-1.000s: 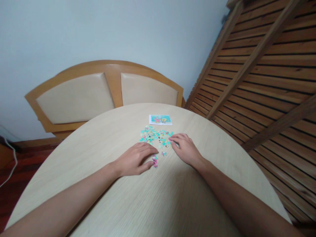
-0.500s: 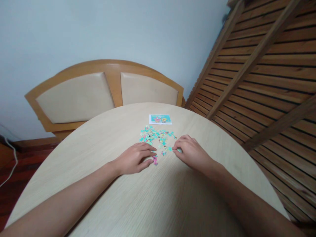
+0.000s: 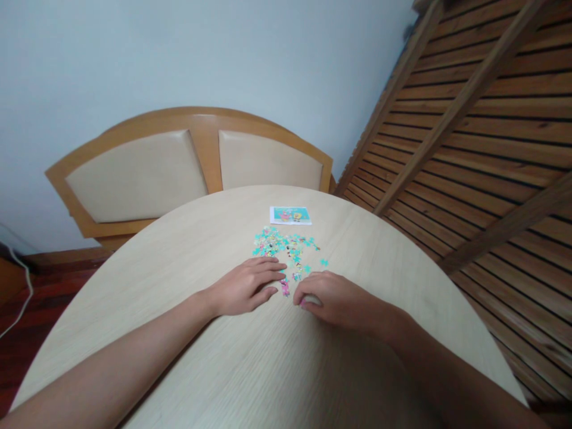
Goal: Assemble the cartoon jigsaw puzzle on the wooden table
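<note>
My left hand [image 3: 250, 286] lies on the table, palm down, its fingers stretched out and apart. Its fingertips are beside a small pink cluster of jigsaw pieces [image 3: 285, 288]. To the right of that cluster, my right hand [image 3: 337, 298] pinches a tiny pink jigsaw piece [image 3: 303, 304] between thumb and forefinger. Beyond both hands spreads a loose pile of turquoise, yellow and pink jigsaw pieces [image 3: 270, 241]. A lone turquoise piece [image 3: 324, 262] lies just past my right hand.
A picture card [image 3: 290, 215] with two cartoon figures on turquoise lies behind the pile. All of this is on a round pale wooden table [image 3: 201, 238]. A padded wooden bench back [image 3: 138, 173] stands at the far edge, and a slatted wooden panel [image 3: 469, 131] leans on the right.
My right hand has moved nearer and to the left, and now pinches a pink piece. A turquoise piece shows where that hand was. The pink cluster has shifted slightly right.
</note>
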`<state>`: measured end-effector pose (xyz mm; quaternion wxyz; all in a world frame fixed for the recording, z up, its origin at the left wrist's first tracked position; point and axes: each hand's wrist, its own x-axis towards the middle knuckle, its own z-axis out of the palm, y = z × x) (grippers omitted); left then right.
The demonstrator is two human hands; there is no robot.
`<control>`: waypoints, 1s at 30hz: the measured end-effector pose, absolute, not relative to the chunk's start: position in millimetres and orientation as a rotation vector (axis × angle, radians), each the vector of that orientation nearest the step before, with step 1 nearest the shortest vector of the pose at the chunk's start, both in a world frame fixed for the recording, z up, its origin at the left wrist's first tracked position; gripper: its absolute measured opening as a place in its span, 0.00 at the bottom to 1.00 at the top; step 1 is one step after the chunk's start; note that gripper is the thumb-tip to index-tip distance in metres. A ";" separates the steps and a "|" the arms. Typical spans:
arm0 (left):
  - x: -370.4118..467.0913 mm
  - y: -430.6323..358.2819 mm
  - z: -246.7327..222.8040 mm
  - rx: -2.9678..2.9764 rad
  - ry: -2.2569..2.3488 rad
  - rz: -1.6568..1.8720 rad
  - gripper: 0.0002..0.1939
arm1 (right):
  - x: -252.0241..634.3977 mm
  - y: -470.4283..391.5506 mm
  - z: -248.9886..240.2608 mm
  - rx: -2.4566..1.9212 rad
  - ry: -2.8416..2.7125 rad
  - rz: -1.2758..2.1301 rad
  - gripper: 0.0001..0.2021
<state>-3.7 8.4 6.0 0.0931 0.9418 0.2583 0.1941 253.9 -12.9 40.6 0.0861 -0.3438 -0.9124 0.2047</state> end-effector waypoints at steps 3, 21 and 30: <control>-3.3 8.2 6.2 2.784 0.781 0.616 0.18 | 252.3 -14.4 41.3 -1.087 -2.679 0.582 0.09; 3.3 2.0 7.4 2.681 0.849 0.706 0.12 | 248.2 -17.1 31.1 -1.068 -2.584 0.644 0.07; 13.3 -9.3 10.8 2.453 0.925 0.843 0.09 | 231.9 -13.5 20.8 -1.055 -2.312 0.689 0.03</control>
